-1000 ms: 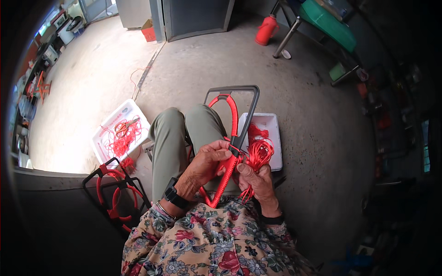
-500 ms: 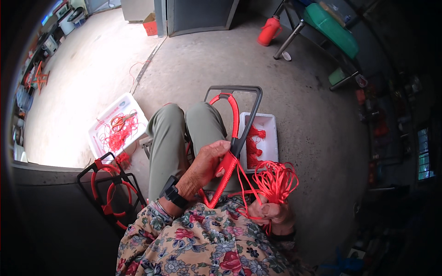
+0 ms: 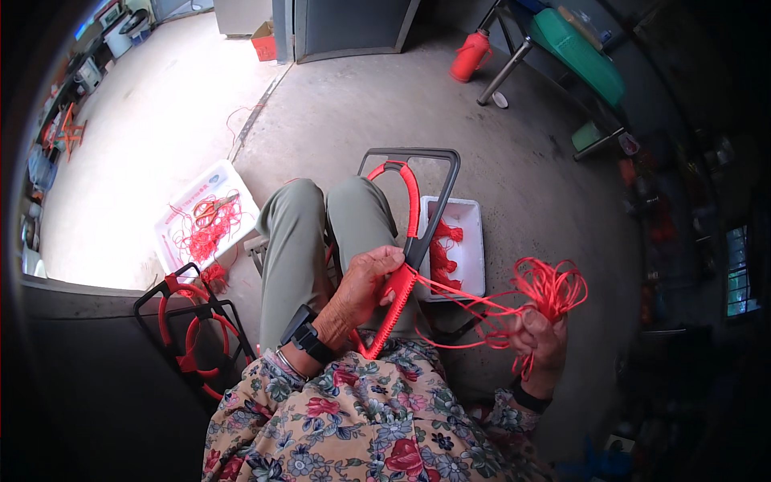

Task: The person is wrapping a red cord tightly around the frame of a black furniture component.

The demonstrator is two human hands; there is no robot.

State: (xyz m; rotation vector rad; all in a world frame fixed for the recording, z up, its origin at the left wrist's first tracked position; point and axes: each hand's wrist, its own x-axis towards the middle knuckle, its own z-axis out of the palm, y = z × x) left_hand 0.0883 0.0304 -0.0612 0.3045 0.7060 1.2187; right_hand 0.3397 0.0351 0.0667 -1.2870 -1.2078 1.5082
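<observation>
My left hand is closed on a dark frame with an inner ring, parts of which are wrapped in red cord. The frame rests across my lap and tilts up past my knees. Out to the right, my right hand is closed around a looped bundle of red cord. Several strands run from that bundle back to the wrapped part beside my left hand, some fairly straight and one sagging. The lower end of the frame is partly hidden by my left hand and the flowered garment.
A white tray at left holds loose red cord and orange-handled scissors. Another white box with red cord bundles stands right of my knees. Similar wrapped frames lean at lower left. A red thermos stands beside a table leg.
My right hand has moved right and slightly up with the cord bundle, drawing the strands out longer. My left hand stays on the frame in nearly the same place.
</observation>
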